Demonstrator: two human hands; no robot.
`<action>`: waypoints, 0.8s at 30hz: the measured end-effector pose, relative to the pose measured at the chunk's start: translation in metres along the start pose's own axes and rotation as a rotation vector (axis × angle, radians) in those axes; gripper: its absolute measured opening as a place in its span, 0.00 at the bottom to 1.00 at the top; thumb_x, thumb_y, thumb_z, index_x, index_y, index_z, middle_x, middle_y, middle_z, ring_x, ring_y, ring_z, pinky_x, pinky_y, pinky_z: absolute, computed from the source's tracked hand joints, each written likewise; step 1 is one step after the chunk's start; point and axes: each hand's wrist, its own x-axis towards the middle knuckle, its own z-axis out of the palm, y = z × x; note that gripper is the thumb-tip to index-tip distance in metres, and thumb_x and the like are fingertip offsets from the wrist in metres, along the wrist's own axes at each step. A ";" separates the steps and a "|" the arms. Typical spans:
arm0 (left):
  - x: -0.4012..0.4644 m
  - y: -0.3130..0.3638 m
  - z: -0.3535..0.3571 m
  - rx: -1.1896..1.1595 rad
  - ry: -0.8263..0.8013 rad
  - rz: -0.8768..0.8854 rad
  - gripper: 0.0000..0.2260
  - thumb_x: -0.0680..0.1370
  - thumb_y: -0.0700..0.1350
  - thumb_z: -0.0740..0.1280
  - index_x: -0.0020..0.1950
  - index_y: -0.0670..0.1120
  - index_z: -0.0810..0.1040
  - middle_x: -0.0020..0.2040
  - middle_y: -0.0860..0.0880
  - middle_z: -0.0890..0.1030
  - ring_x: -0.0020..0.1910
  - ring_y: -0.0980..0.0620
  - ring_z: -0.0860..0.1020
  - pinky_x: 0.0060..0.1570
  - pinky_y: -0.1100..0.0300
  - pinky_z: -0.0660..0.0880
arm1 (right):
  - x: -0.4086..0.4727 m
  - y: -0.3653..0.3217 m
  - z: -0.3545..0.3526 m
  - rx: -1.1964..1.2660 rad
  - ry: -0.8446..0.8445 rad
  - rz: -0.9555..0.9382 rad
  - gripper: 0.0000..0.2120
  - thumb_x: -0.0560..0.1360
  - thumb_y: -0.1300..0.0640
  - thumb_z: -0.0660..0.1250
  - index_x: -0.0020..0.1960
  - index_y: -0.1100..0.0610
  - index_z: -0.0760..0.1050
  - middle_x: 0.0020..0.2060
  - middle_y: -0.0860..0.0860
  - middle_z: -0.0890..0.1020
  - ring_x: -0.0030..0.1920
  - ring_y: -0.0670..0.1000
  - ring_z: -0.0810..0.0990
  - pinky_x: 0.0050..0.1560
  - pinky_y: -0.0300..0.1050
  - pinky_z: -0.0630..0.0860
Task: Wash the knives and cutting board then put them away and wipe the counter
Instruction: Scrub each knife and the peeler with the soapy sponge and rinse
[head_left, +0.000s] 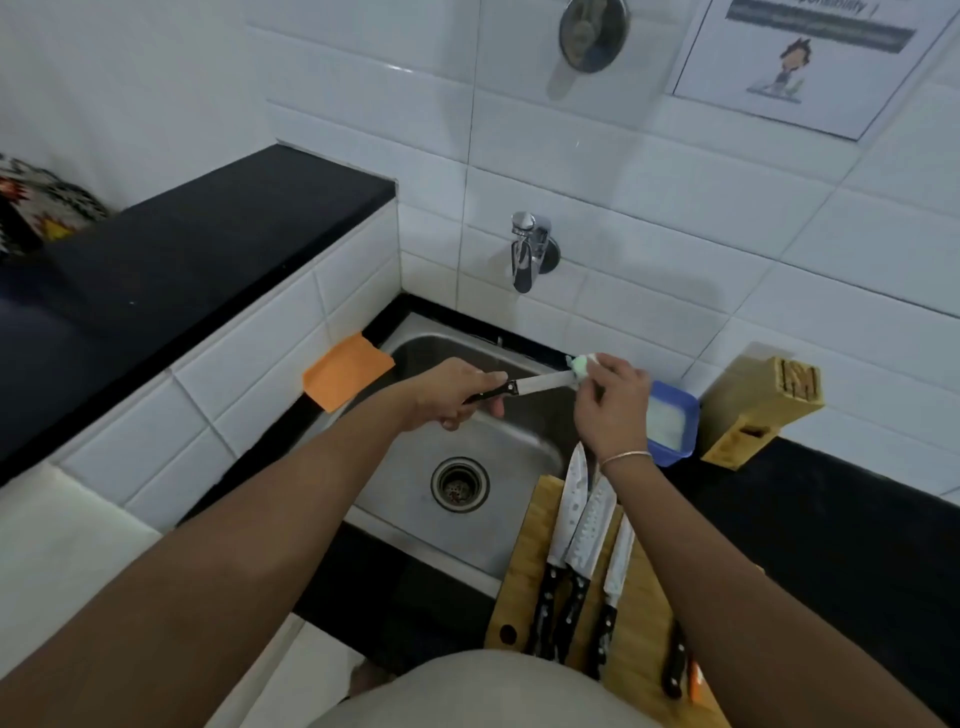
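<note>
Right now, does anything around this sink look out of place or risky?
Yes. The cutting board overhangs the sink at its far corner, with three knives lying loose on it, blade tips pointing past the board's edge toward the basin. Also, the orange cloth is draped over the counter corner rather than laid flat.

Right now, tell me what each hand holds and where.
Left hand grips a knife by its black handle; right hand pinches a green scrubber against the blade's tip.

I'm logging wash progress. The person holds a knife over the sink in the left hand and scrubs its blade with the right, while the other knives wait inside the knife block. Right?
Not quite. The head view shows the other knives lying on the cutting board, not in the knife block. The rest holds: left hand holds the knife over the sink, right hand scrubs.
</note>
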 end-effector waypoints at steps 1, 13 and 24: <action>-0.002 0.000 0.000 0.004 0.006 -0.002 0.23 0.84 0.57 0.62 0.47 0.38 0.83 0.27 0.46 0.62 0.25 0.52 0.60 0.29 0.58 0.61 | -0.002 -0.006 0.002 -0.007 -0.002 -0.007 0.16 0.74 0.61 0.62 0.56 0.62 0.84 0.57 0.62 0.82 0.55 0.68 0.75 0.58 0.39 0.61; -0.022 0.009 0.000 0.018 0.024 0.064 0.21 0.84 0.54 0.64 0.45 0.37 0.83 0.27 0.46 0.63 0.27 0.50 0.62 0.30 0.58 0.64 | -0.007 -0.020 -0.010 -0.024 0.039 -0.207 0.14 0.76 0.60 0.62 0.52 0.63 0.84 0.54 0.62 0.80 0.52 0.65 0.75 0.59 0.54 0.73; -0.039 0.008 -0.004 -0.008 -0.022 0.058 0.19 0.85 0.52 0.63 0.46 0.40 0.83 0.26 0.47 0.64 0.26 0.52 0.63 0.32 0.59 0.67 | -0.015 -0.020 -0.017 -0.051 0.021 -0.298 0.11 0.74 0.67 0.66 0.53 0.63 0.84 0.54 0.61 0.81 0.53 0.63 0.74 0.59 0.45 0.68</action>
